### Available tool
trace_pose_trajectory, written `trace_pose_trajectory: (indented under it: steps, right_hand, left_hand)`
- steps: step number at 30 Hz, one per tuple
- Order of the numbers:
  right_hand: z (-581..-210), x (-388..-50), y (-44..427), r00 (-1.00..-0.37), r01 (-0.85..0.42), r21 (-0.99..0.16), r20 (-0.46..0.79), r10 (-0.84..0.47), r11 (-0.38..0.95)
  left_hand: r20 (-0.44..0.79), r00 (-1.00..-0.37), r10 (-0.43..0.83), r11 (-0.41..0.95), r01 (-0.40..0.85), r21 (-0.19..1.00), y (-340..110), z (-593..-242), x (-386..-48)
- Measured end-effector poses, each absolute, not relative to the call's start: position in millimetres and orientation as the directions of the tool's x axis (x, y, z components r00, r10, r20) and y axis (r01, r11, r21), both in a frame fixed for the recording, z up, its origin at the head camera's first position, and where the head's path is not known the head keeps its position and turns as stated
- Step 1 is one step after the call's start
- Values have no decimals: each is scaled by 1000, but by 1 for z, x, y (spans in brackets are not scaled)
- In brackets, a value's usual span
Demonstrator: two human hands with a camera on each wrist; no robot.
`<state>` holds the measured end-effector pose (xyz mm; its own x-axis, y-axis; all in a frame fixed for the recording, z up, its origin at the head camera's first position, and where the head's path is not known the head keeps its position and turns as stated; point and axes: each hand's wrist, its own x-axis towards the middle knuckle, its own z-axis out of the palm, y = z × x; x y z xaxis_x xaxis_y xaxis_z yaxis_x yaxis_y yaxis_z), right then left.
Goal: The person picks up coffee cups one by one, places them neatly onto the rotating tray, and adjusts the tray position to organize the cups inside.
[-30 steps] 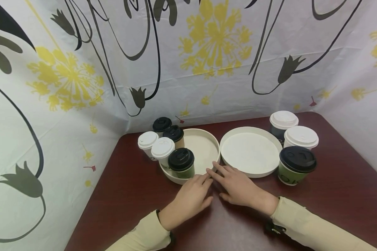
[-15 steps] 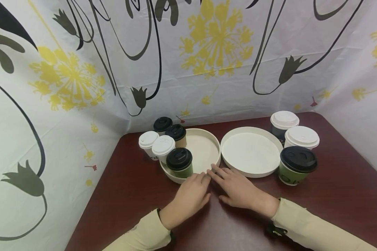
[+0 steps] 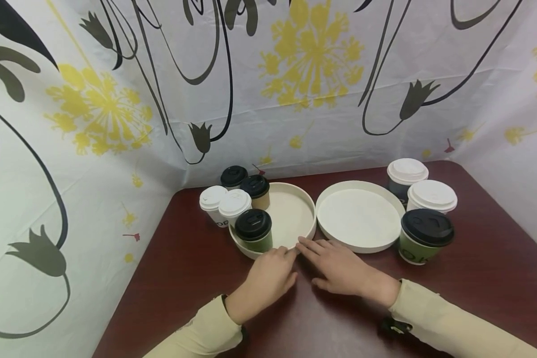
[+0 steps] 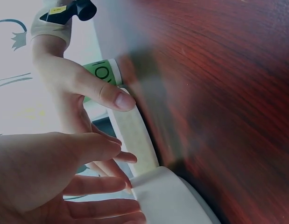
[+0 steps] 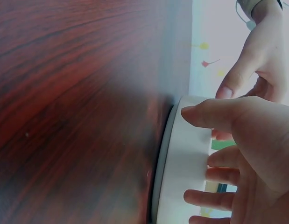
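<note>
On a dark red wood-grain tabletop (image 3: 174,278), just beyond both hands and to the left of a second tray: a round, shallow cream tray (image 3: 291,214). At the near rim of the cream tray, a bare left hand (image 3: 268,281), fingers stretched to the edge, thumb held apart; grip wide. At the same rim, farther right, a bare right hand (image 3: 340,266), fingers straight and spread, tips at the low wall; grip likewise wide. Hard to tell from the head view whether touching each other at the fingertips.

Upright inside the cream tray, at the front left, near the left hand: a green paper cup with a black lid (image 3: 253,231). Toward its back left, a tan paper cup with a black lid (image 3: 260,199). At its left edge, a white-lidded paper cup (image 3: 234,204), base partly hidden. Outside, left of the cream tray, a white lettered paper cup with a white lid (image 3: 214,201); past its back left, another black-lidded cup (image 3: 233,177).

Just right of the cream tray, rims all but meeting, a round, shallow white tray (image 3: 362,214). Farther right, in a row from back to front: a dark cup with a white lid (image 3: 404,181), a larger white-lidded cup (image 3: 431,196), and a large green paper cup with a black lid (image 3: 425,236).
</note>
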<state>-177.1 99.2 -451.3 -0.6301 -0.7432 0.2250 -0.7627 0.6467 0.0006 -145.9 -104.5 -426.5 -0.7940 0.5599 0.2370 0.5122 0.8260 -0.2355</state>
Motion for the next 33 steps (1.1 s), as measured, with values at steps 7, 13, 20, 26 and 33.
trace_pose_trajectory:
  steps: [7,13,20,26,33]
  right_hand:
    - [-450,-183,105,-649,-749,-11,217,-729,663]
    - [-448,-188,109,-661,-740,-25,213,-720,672]
    - [-447,-192,113,-665,-736,-29,222,-713,677]
    - [-447,-194,115,-670,-729,-25,228,-707,684]
    - [-446,-196,115,-670,-731,-33,226,-707,682]
  left_hand:
    - [236,-801,551,831,500,-244,-104,-427,-147]
    - [223,-808,545,832,488,-265,-104,-425,-146]
    - [222,-822,524,844,469,-259,-106,-422,-147]
    - [217,-847,485,868,437,-235,-111,-418,-148]
    - [208,-885,417,901,374,-218,-117,-418,-143]
